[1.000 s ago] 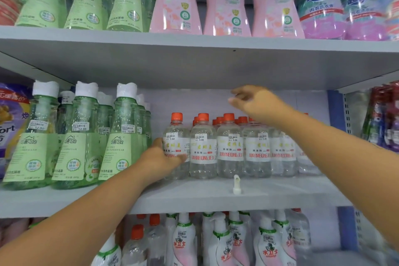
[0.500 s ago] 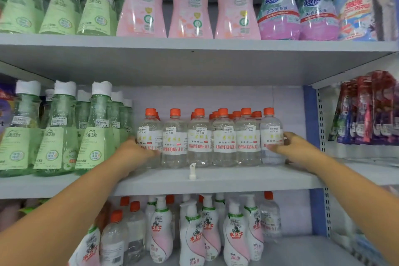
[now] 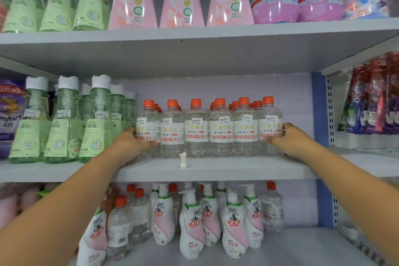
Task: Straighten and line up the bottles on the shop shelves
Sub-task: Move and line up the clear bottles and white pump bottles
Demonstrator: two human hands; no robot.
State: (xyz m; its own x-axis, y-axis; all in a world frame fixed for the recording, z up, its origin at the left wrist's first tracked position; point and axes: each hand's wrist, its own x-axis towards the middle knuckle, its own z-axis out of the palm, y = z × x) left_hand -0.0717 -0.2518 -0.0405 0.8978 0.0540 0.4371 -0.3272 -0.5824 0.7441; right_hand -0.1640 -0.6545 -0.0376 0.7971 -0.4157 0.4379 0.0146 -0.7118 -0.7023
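My clear bottles with orange caps stand upright in a tight front row on the middle shelf, white labels facing out, set back from its front edge, more rows close behind them.

Bare forearms, no sleeves, bare hands

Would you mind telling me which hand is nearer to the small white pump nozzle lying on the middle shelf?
Left. The left hand grips the leftmost clear bottle, just left of the white pump nozzle; the right hand sits at the row's far right end.
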